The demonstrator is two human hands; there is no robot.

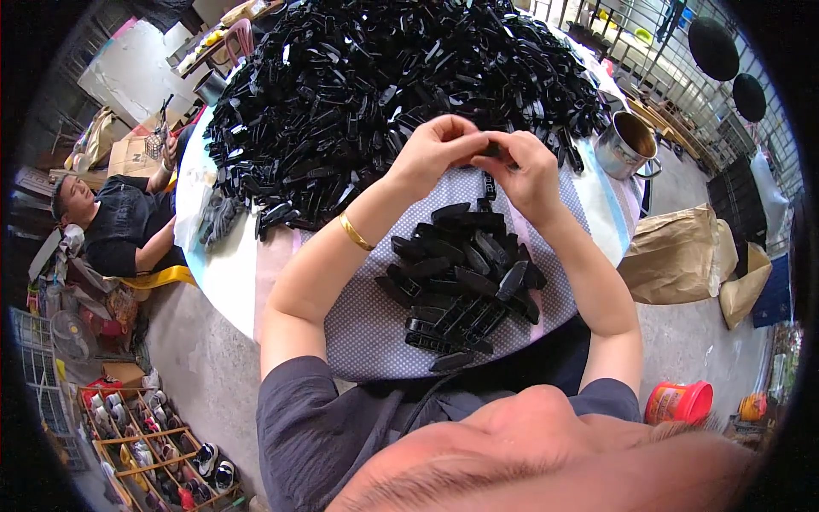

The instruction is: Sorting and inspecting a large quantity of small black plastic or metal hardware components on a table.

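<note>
Both my hands meet over the far middle of the round table, fingertips pinched together. My left hand (437, 152), with a gold bracelet (356, 231) on its wrist, and my right hand (526, 169) grip a small black plastic piece (491, 151) between them, mostly covered by my fingers. Just below them one black piece (486, 189) lies on the dotted cloth. Closer to me is a small heap of long, glossy black plastic pieces (465, 271), some smooth and pointed, others ribbed. A huge pile of similar black pieces (367, 94) spreads behind my hands.
A metal mug (625, 145) stands at the table's right edge; a grey glove (220, 220) lies at the left. Beyond the left edge a person (119, 213) sits back. Brown paper sacks (674, 256), a red bucket (679, 402) and a shoe rack (141, 444) stand around the table.
</note>
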